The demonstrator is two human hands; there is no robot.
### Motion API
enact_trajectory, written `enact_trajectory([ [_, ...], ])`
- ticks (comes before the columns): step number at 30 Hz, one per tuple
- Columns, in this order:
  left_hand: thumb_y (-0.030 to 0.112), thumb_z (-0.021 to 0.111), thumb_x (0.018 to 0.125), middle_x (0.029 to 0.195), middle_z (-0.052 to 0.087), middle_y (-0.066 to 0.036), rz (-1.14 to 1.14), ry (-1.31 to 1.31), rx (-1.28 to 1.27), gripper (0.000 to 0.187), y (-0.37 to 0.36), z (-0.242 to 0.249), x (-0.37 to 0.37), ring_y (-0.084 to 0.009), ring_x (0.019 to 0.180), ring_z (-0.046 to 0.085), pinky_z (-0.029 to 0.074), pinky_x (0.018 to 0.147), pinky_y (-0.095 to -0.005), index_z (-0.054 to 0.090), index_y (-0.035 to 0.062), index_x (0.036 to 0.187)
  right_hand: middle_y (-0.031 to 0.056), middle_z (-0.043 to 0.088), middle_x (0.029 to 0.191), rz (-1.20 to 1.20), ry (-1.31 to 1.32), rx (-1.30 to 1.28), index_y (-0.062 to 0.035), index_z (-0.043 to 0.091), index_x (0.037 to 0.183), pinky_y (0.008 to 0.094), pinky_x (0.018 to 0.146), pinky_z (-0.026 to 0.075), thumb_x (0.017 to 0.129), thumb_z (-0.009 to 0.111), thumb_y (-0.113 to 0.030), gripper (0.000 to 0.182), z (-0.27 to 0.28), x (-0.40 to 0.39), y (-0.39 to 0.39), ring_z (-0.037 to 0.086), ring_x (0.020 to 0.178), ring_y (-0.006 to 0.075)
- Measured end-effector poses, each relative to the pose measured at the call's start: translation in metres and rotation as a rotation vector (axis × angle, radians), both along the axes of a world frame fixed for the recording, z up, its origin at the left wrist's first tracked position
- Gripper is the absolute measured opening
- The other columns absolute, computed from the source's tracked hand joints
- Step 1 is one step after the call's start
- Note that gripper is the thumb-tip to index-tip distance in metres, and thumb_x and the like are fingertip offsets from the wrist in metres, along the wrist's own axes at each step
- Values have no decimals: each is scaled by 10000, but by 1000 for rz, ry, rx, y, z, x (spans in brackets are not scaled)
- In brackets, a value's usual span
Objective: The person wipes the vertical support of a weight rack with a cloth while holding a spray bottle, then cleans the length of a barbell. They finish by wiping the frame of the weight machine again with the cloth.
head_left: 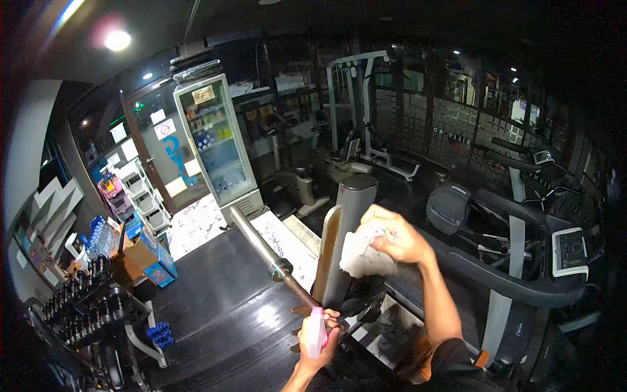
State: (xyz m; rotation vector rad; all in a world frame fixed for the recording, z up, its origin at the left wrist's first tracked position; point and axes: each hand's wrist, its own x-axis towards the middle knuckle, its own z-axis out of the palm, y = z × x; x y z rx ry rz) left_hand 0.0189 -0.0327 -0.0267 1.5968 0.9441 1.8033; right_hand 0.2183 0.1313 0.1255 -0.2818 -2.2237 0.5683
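Holding a white cloth (361, 256) in our right hand (403, 239), we have the thumb and fingers closed upon it, and its loose lower edge hangs free. The cloth is in front of the grey upright post (356, 201); whether it touches the post, we cannot tell. In our left hand (332, 338), at the near side of the scene, the fingers are wrapped around a pink bottle (316, 334). The metal bar (298, 292) runs from the far left towards this hand, but we cannot see if our fingers also touch it.

What could go wrong, in our judgement, comes mostly from this narrow space. If we turn the left wrist carelessly, the bottle may knock against the bar and slip out, because its smooth-looking side can give little friction. It would then probably fall on the dark floor (228, 310), and if there is liquid inside, which we cannot confirm, the floor may become slippery. On the right, the loose edge of the cloth could catch on the post, if we pull it sideways. Our knuckles could also hit the post, because the right hand is so near to it.
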Motion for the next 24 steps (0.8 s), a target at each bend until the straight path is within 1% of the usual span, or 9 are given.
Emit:
enact_trajectory([
  [2, -97, 626, 747, 771, 636, -115, 64, 160, 65, 357, 1, 0, -2, -278, 855, 638, 492, 805, -371, 436, -29, 1041, 100, 521, 924, -48, -6, 63, -2, 614, 975, 328, 793, 430, 786, 650, -165, 252, 14, 7, 7, 534, 871, 232],
  [6, -88, 629, 748, 773, 640, -113, 41, 40, -3, 341, -1, -4, 0, -284, 847, 640, 492, 802, -360, 440, -27, 1025, 87, 502, 902, -460, 180, 81, -32, 633, 1034, 300, 787, 438, 721, 661, -11, 314, 24, 3, 14, 541, 872, 216],
  [9, -69, 619, 769, 761, 636, -126, 73, 66, 57, 314, 2, -1, -1, -283, 828, 640, 493, 796, -365, 433, -23, 1018, 95, 493, 957, -735, 367, 223, -95, 643, 1055, 321, 781, 449, 718, 701, -58, 344, 9, -18, 22, 544, 870, 241],
  [12, -74, 615, 770, 749, 632, -133, 32, -53, 16, 329, 2, -5, 0, -282, 832, 639, 496, 788, -375, 426, -18, 1034, 132, 499, 1036, -924, 686, 305, -59, 615, 1043, 355, 804, 466, 702, 717, -53, 356, 2, -35, 18, 555, 911, 276],
  [14, -80, 611, 768, 745, 630, -133, 37, -30, 45, 337, 4, -7, -1, -279, 833, 639, 497, 784, -377, 424, -14, 1040, 145, 524, 1035, -950, 731, 358, -42, 606, 1025, 367, 822, 471, 712, 695, -23, 326, -10, -37, 28, 557, 943, 293],
  [17, -91, 607, 763, 744, 629, -132, 40, -7, 49, 352, 5, -7, -1, -277, 833, 638, 498, 780, -378, 421, -9, 1050, 167, 581, 1056, -884, 551, 471, -26, 600, 1044, 400, 874, 451, 770, 610, -33, 274, -26, -45, 37, 538, 1029, 337],
  [18, -95, 606, 760, 747, 629, -130, 46, -7, 23, 358, 4, -6, -1, -278, 832, 638, 498, 781, -378, 420, -8, 1053, 200, 527, 1170, -869, 468, 545, 1, 561, 1114, 444, 942, 399, 761, 636, -123, 382, -27, -47, 36, 487, 1103, 384],
  [21, -105, 597, 754, 742, 628, -134, 40, -18, 22, 368, 5, -7, -1, -287, 834, 638, 493, 791, -386, 415, -9, 1059, 265, 376, 1307, -779, 503, 436, 13, 413, 1266, 490, 1008, 317, 696, 703, -202, 675, -18, -64, 15, 365, 1214, 432],
  [24, -116, 585, 748, 745, 630, -141, 37, 9, 64, 384, 7, -9, -3, -298, 840, 637, 487, 803, -398, 407, -7, 1070, 254, 377, 1314, -870, 457, 395, 17, 396, 1277, 483, 1018, 310, 711, 683, -147, 655, -26, -70, 22, 355, 1229, 424],
])
